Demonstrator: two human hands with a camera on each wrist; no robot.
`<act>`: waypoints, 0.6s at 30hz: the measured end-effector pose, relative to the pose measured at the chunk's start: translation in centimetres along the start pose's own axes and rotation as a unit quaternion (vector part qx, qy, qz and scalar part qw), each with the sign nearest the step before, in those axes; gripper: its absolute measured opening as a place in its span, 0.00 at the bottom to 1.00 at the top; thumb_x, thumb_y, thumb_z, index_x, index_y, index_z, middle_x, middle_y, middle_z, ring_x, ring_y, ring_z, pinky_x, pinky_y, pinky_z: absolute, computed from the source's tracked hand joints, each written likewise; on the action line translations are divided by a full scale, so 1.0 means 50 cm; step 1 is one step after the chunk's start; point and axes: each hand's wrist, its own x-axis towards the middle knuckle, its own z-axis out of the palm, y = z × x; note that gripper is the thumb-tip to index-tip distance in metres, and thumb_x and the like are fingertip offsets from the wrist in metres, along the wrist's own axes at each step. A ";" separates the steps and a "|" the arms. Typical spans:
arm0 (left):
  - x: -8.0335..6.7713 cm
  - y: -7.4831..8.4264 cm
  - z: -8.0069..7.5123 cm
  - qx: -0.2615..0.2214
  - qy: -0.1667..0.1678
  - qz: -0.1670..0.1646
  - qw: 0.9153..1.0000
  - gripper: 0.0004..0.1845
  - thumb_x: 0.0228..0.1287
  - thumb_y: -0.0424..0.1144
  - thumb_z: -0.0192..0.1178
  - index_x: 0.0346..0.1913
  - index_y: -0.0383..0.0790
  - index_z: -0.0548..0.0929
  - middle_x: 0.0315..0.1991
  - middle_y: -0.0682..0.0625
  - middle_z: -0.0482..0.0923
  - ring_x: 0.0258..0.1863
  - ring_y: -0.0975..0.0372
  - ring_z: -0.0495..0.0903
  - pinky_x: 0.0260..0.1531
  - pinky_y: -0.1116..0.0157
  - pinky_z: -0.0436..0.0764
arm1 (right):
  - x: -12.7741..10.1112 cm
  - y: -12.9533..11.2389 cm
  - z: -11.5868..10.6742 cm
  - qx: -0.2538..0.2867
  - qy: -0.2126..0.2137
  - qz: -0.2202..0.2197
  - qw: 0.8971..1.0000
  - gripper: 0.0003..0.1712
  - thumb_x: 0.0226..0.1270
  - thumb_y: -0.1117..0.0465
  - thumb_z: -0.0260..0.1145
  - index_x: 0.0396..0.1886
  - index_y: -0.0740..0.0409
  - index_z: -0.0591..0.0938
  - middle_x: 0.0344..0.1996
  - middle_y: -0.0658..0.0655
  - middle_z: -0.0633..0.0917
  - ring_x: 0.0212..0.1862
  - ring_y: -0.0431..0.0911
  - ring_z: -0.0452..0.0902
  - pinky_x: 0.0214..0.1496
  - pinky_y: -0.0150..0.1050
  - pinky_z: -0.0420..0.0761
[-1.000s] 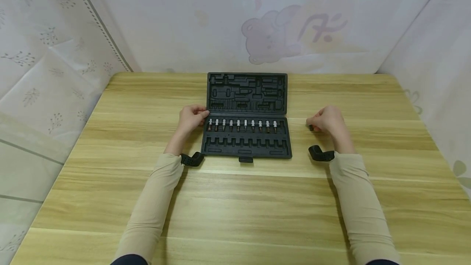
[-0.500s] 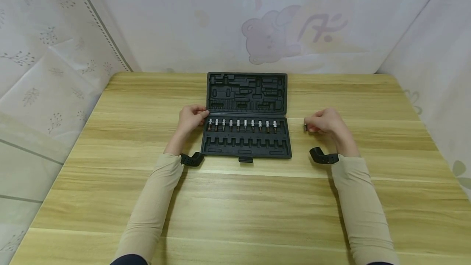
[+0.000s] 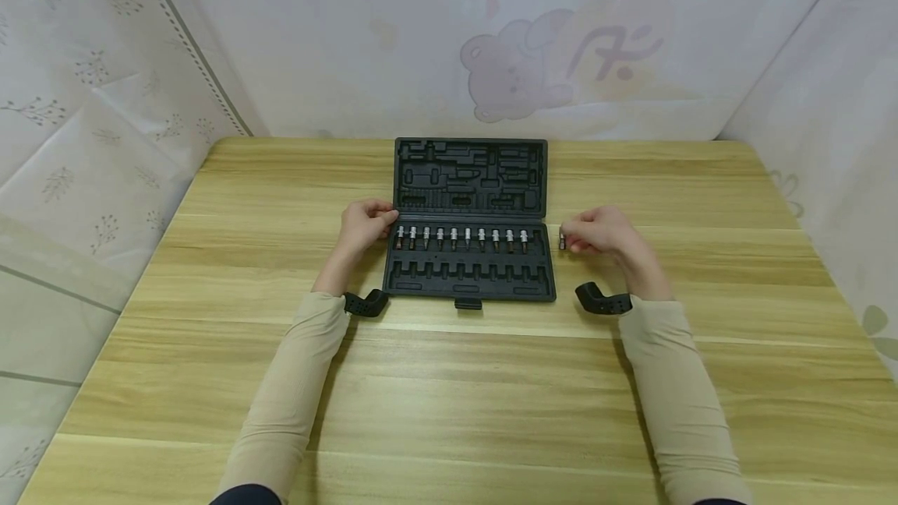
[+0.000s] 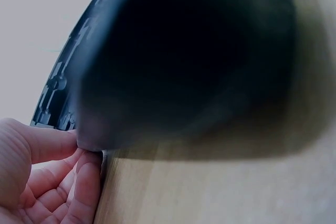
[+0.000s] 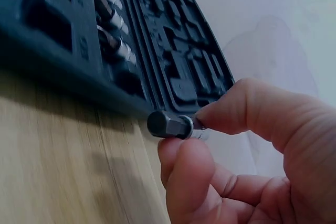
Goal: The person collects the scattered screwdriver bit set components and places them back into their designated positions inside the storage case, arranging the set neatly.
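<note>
A black plastic bit socket case lies open on the table, its lid folded back. Along its lower half runs a row of silver-topped bit sockets; the slot at the row's right end holds none. My left hand pinches the case's left edge near the hinge, thumb above and curled fingers at the side, as the left wrist view shows. Just right of the case, my right hand pinches a hex bit socket between thumb and fingers. Its dark six-sided end points out of the grip, and fingers cover part of its body.
The wooden table extends around the case on all sides. A latch juts from the case's front edge. Black wrist mounts sit below both hands, and a patterned cloth hangs behind the table.
My right hand has moved left toward the case with the hex bit socket, which now shows more clearly at the fingertips. The left hand and the case have stayed in place.
</note>
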 end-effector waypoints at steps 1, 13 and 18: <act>0.000 -0.001 0.000 0.000 0.000 0.000 1.000 0.14 0.64 0.34 0.59 0.50 0.29 0.80 0.38 0.38 0.81 0.20 0.67 0.74 0.24 0.73 0.77 | 0.001 -0.003 0.004 0.000 -0.001 -0.003 1.000 0.16 0.60 0.63 0.57 0.39 0.74 0.78 0.15 0.46 0.80 0.19 0.35 0.75 0.19 0.27 0.72; 0.000 -0.002 0.000 0.000 0.001 0.003 1.000 0.14 0.64 0.34 0.59 0.50 0.29 0.81 0.39 0.38 0.81 0.20 0.67 0.74 0.24 0.73 0.77 | 0.016 -0.031 0.040 -0.008 0.003 -0.021 1.000 0.17 0.63 0.65 0.58 0.43 0.79 0.77 0.17 0.49 0.80 0.19 0.35 0.74 0.25 0.29 0.77; 0.003 -0.003 0.001 0.002 -0.001 0.003 1.000 0.14 0.65 0.35 0.59 0.50 0.30 0.80 0.41 0.38 0.81 0.21 0.67 0.75 0.25 0.73 0.78 | 0.017 -0.038 0.046 -0.035 0.013 -0.022 0.999 0.17 0.64 0.63 0.60 0.40 0.77 0.79 0.17 0.50 0.80 0.19 0.37 0.74 0.27 0.31 0.78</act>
